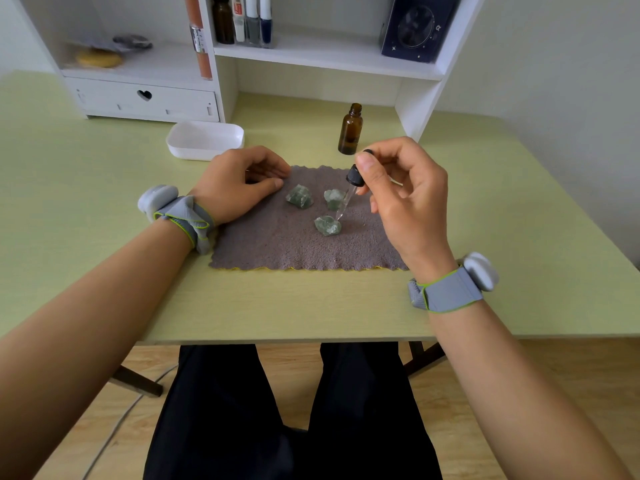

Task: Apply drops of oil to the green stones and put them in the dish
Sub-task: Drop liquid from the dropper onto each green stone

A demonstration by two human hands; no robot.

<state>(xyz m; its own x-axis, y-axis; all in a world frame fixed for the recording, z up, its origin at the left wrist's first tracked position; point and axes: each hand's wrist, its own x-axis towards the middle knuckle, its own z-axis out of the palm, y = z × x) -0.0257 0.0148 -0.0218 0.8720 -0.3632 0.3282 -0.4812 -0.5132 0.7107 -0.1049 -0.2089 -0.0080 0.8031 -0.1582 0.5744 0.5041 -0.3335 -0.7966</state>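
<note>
Oiling step in hand, seen from the head camera. Right hand pinches the black bulb of a glass dropper between thumb and forefinger, the remaining fingers curled; the pipette slants down and to the left, its tip just over, or perhaps touching, the nearest green stone. Whether a drop has left the tip cannot be told. Two further green stones, the left one and the right one, lie a little farther back, all three apart from one another on a grey cloth spread on the pale green table. Left hand rests on the cloth's far left corner, fingers loosely curled and holding nothing. The open brown oil bottle stands behind the cloth, near the right hand. The white dish sits behind the left hand, well apart from the stones, and appears empty.

Judged stage: early, since no stone has reached the dish. The next move probably calls for a gentle squeeze of the bulb with a steady tip, then shifting the dropper over the other stones before any is lifted across.
</note>
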